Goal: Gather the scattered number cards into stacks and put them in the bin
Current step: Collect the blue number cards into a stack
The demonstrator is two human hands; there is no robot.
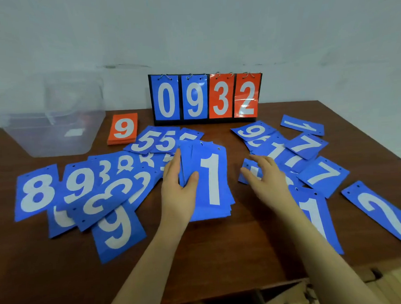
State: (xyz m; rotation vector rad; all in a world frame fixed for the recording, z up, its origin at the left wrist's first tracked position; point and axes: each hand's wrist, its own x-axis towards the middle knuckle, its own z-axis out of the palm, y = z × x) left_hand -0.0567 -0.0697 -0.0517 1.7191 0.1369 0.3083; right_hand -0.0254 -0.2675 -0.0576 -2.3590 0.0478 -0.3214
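**Left hand holds the stack; right hand reaches for the next card**

The left hand (178,188) grips a stack of blue cards (210,186) with a 1 on top, thumb curled over the face and fingers behind its left edge. The stack's long axis runs away from the person, punched holes at the far end. The right hand (265,174) holds nothing: its fingers are spread and lightly bent, hovering over a partly covered blue card (248,170) just to the right of the stack. That card is the nearest loose one, and the right hand is plainly the closer of the two; it seems to lie tilted against the stack's axis, though the fingers hide too much of it to read its number.

More blue cards (311,150) fan out beyond and right of the right hand, with a 2 card (388,214) far out to its right, cut off by the frame edge. Left of the left hand lies an overlapping spread of 8s, 9s and 3s (85,195). The clear bin (54,136) stands well beyond and left of the left hand, with a small orange pile topped by a 9 (123,129) beside it. The bin's walls are faint against the wall behind; what it holds is hard to make out.
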